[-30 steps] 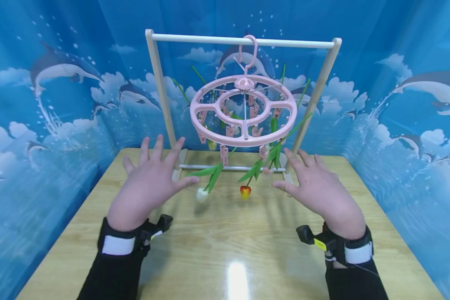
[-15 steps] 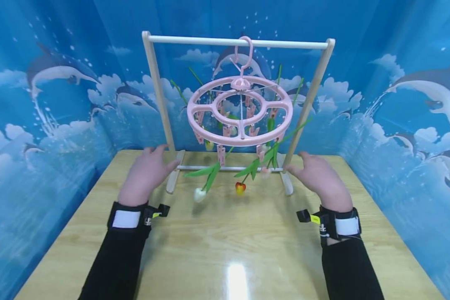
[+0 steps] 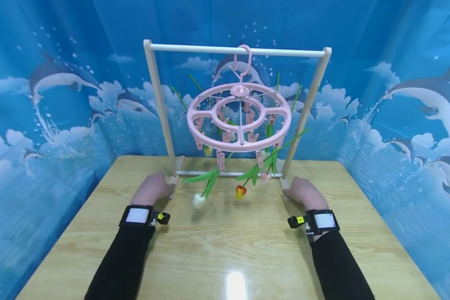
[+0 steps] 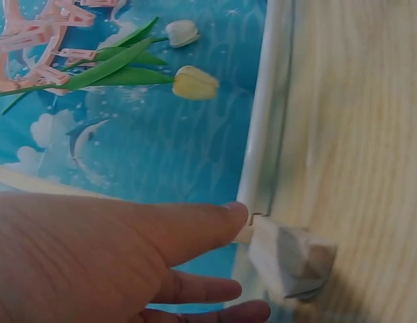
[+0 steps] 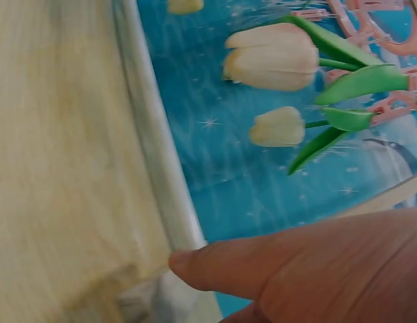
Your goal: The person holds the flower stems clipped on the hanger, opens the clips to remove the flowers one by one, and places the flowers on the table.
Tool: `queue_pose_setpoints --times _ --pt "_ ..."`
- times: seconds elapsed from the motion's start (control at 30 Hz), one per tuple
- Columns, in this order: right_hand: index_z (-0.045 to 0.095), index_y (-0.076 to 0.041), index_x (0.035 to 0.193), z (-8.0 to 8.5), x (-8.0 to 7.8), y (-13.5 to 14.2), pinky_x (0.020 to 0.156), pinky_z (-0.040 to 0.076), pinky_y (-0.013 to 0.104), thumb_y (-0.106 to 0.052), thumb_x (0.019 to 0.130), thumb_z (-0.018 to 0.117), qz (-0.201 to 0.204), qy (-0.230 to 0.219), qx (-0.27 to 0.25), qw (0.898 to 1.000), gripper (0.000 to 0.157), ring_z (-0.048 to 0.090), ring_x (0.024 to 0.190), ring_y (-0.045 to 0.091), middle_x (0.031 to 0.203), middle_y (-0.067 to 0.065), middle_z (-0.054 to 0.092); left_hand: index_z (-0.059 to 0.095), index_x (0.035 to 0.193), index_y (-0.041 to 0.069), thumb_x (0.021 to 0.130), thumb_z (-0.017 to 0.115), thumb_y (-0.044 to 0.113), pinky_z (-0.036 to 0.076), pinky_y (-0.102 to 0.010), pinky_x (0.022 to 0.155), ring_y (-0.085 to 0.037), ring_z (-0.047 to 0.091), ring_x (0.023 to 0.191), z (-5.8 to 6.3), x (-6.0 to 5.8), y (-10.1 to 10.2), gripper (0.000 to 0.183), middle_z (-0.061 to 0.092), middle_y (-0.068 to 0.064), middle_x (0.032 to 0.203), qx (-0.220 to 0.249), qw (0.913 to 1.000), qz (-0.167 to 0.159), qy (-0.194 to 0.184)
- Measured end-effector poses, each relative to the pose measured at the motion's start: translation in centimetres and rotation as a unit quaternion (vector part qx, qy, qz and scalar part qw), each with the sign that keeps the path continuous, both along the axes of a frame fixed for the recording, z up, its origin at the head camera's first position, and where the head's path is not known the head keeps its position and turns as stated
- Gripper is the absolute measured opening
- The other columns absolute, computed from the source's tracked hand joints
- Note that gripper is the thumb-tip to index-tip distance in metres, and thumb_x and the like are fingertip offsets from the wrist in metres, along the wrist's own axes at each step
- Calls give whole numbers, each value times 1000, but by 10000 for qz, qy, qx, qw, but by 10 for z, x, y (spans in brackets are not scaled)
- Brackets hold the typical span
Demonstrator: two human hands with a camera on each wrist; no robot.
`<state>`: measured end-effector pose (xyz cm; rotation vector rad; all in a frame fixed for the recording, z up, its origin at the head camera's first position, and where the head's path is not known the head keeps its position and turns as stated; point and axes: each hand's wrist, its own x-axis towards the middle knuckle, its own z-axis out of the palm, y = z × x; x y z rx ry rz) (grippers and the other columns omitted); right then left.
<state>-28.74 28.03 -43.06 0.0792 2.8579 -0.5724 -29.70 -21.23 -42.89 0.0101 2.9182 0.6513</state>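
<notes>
Both hands have just come down from a spread hover in front of the rack to its feet, so the work, as I judge it, is now at the base. At the left foot point(image 3: 174, 182), the left hand point(image 3: 150, 189) has its thumb and fingers fairly straight and apart, with no clear hold. The right hand point(image 3: 306, 193) reaches the right foot point(image 3: 285, 185), thumb extended; its other fingers are mostly hidden, so I cannot tell their grip. The rack point(image 3: 160, 104) stands on the glossy, pale-grained desk point(image 3: 225, 241), its posts slim and wooden. Smooth petals shape the downward-hanging white tulip point(image 3: 199, 201) and red-and-yellow tulip point(image 3: 241, 192) below the oval, pink plastic hanger point(image 3: 241, 135). Behind hangs a dolphin-printed curtain point(image 3: 108, 25), softly creased.
</notes>
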Motion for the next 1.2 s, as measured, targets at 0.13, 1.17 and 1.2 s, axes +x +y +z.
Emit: queue_pose_setpoints --times 0.13,1.17,1.2 --pt "60 -1 89 -6 -4 -2 54 44 34 -27 100 59 -7 124 33 9999 28 52 62 23 74 10 54 65 89 2 98 63 31 47 -34 58 -24 56 69 -4 -2 4 30 62 -10 80 25 9998 54 -172" --pt "69 0 91 5 6 -10 41 38 26 6 73 56 -7 -751 -455 9961 23 44 48 16 66 9 59 72 86 0 81 82 12 52 -38 61 -24 61 70 11 20 11 16 67 -9 78 -572 9977 -331 -116" --pt "69 0 93 6 7 -10 42 39 26 6 73 57 -23 -761 -422 9962 24 44 48 16 67 9 59 72 86 0 81 82 13 52 -38 62 -24 61 70 11 21 11 17 67 -9 78 -601 9976 -324 -133"
